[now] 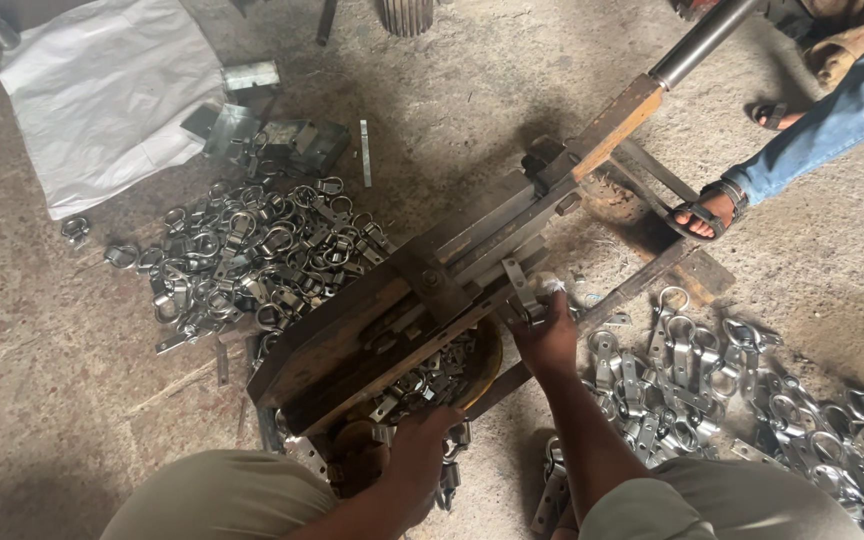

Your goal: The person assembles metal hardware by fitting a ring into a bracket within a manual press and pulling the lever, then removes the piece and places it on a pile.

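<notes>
Soft, even daylight falls on the concrete floor (42, 330); shadows are faint, the zinc-plated clamps (252, 250) glint mildly, and the view stays sharp with slight wide-angle stretch at the edges.

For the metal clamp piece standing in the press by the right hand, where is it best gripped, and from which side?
Probably by its upper strap end, from the wearer's side. The clamp piece stands tilted with its lower end seated in the lever press, so only the top is free. The right hand already meets it from below and the near side; the long handle crowds the far side.

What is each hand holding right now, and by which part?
Right hand pinches a metal clamp piece by its lower end at the press. Left hand reaches among clamps; grip unclear.
</notes>
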